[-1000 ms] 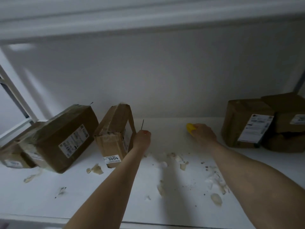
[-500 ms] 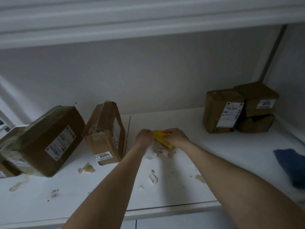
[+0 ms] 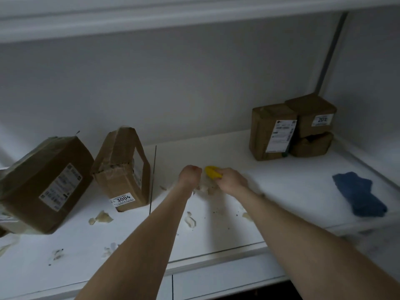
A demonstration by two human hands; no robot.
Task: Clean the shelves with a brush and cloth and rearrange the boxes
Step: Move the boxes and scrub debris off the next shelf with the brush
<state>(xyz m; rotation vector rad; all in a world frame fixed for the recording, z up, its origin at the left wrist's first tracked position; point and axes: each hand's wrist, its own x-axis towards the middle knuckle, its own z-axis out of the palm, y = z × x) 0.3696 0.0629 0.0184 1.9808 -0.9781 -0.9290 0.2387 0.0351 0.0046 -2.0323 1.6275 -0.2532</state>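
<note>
The right hand gripped the small yellow hand brush, with the fingers curled round it. The yellow end protruded toward the left hand; the bristles were hidden. The left hand lay just beside the brush, its fingers curled into a fist. Whether it held anything could not be determined.

A heap of pale paper scraps lay between the two hands on the flat white shelf board. Further scraps and dark specks were scattered nearer the front edge.

To the left stood a brown cardboard box labelled 3004, and beyond it a larger brown cardboard box, tilted. Three small brown cardboard boxes were grouped in the rear right corner. The crumpled dark blue cloth lay on the shelf near the right front, well apart from both hands.
</note>
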